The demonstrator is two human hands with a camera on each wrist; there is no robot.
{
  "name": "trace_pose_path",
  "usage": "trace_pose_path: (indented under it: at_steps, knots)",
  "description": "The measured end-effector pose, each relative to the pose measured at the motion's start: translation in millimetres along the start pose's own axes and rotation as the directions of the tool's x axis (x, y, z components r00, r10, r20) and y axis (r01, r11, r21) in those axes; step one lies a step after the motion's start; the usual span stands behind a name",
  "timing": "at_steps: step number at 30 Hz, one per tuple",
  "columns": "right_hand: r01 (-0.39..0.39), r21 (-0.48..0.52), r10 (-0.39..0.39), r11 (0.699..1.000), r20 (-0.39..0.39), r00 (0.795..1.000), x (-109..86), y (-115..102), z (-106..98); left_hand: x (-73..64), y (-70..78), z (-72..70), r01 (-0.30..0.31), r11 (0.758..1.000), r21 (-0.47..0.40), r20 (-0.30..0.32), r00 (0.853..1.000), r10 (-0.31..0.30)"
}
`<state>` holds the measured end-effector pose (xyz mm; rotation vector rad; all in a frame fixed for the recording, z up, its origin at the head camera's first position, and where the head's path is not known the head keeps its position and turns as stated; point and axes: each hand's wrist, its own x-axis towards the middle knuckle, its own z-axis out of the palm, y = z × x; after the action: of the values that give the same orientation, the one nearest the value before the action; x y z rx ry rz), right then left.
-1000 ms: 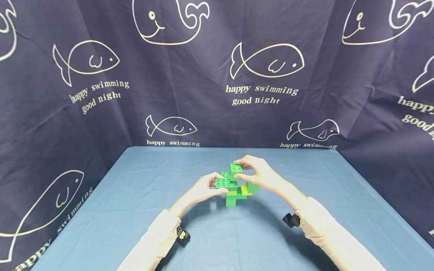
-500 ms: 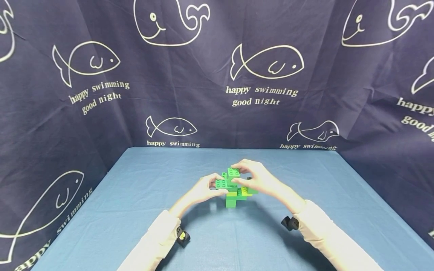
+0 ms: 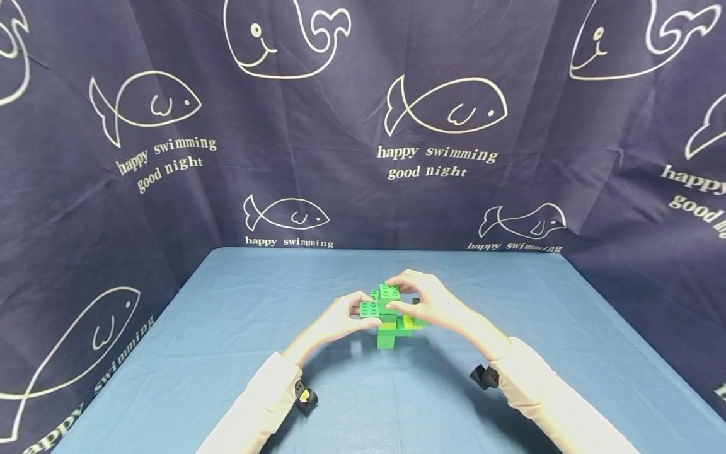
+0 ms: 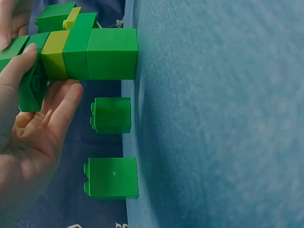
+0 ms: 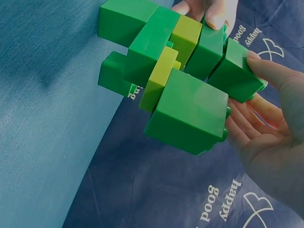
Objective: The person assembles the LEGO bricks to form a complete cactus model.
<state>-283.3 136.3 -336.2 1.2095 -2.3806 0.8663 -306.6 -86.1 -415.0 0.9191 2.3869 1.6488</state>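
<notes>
A model of green and yellow-green toy building bricks stands mid-table, one green leg brick (image 3: 386, 341) facing the head camera. My left hand (image 3: 343, 317) steadies it from the left, thumb and fingers gripping a wide green brick (image 4: 34, 90) near the top. From the right, my right hand (image 3: 425, 301) pinches a green brick (image 3: 389, 291) between thumb and fingers. In the right wrist view, this pinched brick (image 5: 236, 71) sits right over the wide brick, a thin dark line between them. A larger green brick (image 5: 190, 109) rests on a yellow-green piece (image 5: 158, 80) on the model's right side.
Two green bricks, one nearer the model (image 4: 112, 115) and one farther (image 4: 113, 178), stand studs up on the blue cloth (image 3: 272, 277) in the left wrist view. A dark fish-print curtain (image 3: 340, 157) hangs behind the table and at both sides.
My right hand has moved slightly left and down, bringing its green brick onto the top of the wide brick. My left hand has stayed at the model.
</notes>
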Motion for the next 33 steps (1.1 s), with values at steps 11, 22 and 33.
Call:
trace_pose_path:
  at_steps: [11,22,33]
  knots:
    - [-0.061,0.051,0.061,0.997,0.009,0.998,-2.6,4.9,3.3,0.2,0.7,0.0,0.016,1.0,-0.014,0.008,1.0,-0.016]
    - [-0.062,0.12,0.06,0.991,0.021,0.998,-2.2,6.9,5.6,1.2,0.9,-1.0,0.007,1.0,-0.011,0.011,1.0,-0.007]
    - [-0.095,0.11,0.093,0.989,0.018,0.995,-8.7,9.5,8.7,-4.4,20.0,-1.1,-0.003,1.0,0.012,0.004,1.0,0.003]
